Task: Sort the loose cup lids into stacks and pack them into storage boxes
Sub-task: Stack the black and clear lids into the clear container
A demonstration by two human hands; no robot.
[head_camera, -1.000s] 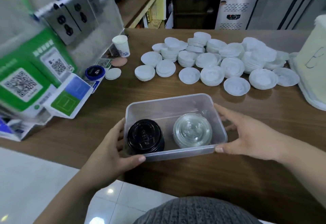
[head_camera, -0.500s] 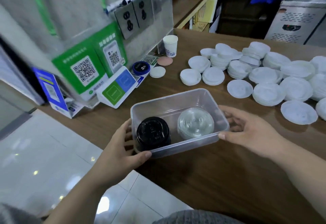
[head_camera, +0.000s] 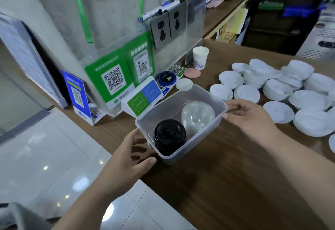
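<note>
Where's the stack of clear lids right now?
In the head view it sits centre frame, inside the clear storage box at its right end, beside the black lid stack and nearest the right hand: clear lid stack.

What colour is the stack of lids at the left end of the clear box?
Black, glossy; seen best in the head view.

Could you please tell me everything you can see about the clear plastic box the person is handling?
The clear plastic box is rectangular, translucent, with rounded corners, a lipped rim and no lid. It sits at the near edge of the wooden counter. Inside stand a black lid stack and a clear lid stack, side by side. The right hand touches its far end; the left hand cups its near end.
</note>
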